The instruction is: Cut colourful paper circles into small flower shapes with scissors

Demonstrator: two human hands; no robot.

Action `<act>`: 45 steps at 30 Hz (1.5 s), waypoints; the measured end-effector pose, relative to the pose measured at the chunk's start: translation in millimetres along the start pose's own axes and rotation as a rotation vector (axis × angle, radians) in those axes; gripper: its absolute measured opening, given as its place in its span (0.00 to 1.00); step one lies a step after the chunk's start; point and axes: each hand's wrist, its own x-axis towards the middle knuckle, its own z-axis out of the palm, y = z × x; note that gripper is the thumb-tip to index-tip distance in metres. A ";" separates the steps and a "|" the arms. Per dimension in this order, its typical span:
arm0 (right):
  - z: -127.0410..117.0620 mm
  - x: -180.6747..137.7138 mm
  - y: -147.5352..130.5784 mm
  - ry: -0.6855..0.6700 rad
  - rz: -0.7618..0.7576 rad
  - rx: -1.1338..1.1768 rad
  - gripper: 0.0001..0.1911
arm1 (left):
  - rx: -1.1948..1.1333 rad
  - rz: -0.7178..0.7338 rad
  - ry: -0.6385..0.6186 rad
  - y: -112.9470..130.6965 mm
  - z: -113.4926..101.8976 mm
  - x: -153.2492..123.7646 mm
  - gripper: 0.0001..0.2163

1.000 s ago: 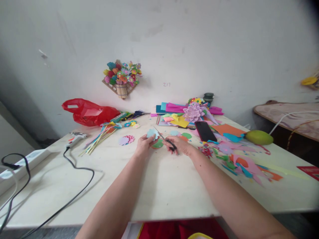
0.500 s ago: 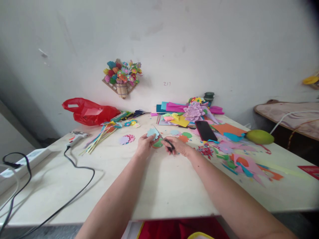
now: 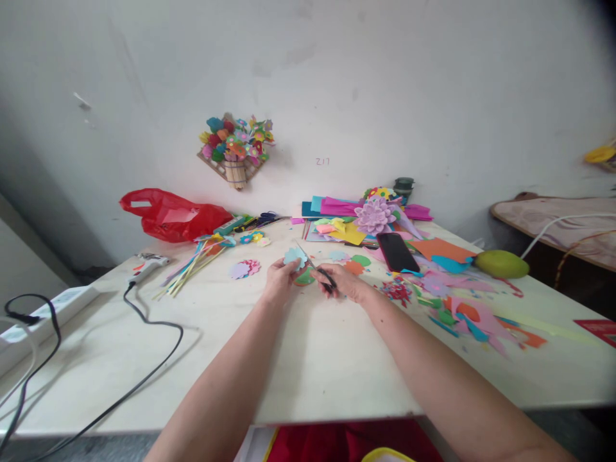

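Note:
Between the thumb and fingers of my left hand [image 3: 280,277] is a light blue flower cutout [image 3: 294,257] with a scalloped edge. My right hand [image 3: 342,281] grips black-handled scissors [image 3: 328,280], whose blades point up and left along the cutout's right side. Under the hands lies a green round cutout [image 3: 305,277], partly covered. An orange cutout [image 3: 355,267] and another green cutout [image 3: 360,260] rest just beyond my right hand. To the left of my left hand sit a lilac scalloped cutout [image 3: 238,270] and a pink-red one [image 3: 253,267], overlapping.
Coloured scraps [image 3: 474,314] and a black phone [image 3: 398,252] lie on the right, with a green mango-like fruit [image 3: 502,264] behind. Thin sticks [image 3: 195,266], a glue gun [image 3: 148,267] with its cord, a power strip [image 3: 52,324] and a red plastic bag [image 3: 176,217] occupy the left.

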 end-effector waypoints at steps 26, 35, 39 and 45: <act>-4.2 -2.4 -2.7 -0.049 -0.030 0.016 0.18 | -0.035 0.014 0.020 -1.1 -4.1 2.8 0.11; -10.8 -1.9 2.2 -0.045 -0.049 0.058 0.20 | -0.007 0.009 -0.048 0.2 -4.6 1.7 0.14; -9.0 -2.3 -0.4 -0.027 -0.028 -0.006 0.18 | 0.038 0.008 -0.038 0.0 -4.9 1.8 0.14; -7.7 -2.9 -4.0 -0.014 0.018 -0.048 0.15 | 0.075 0.025 -0.045 -2.9 -7.1 4.3 0.12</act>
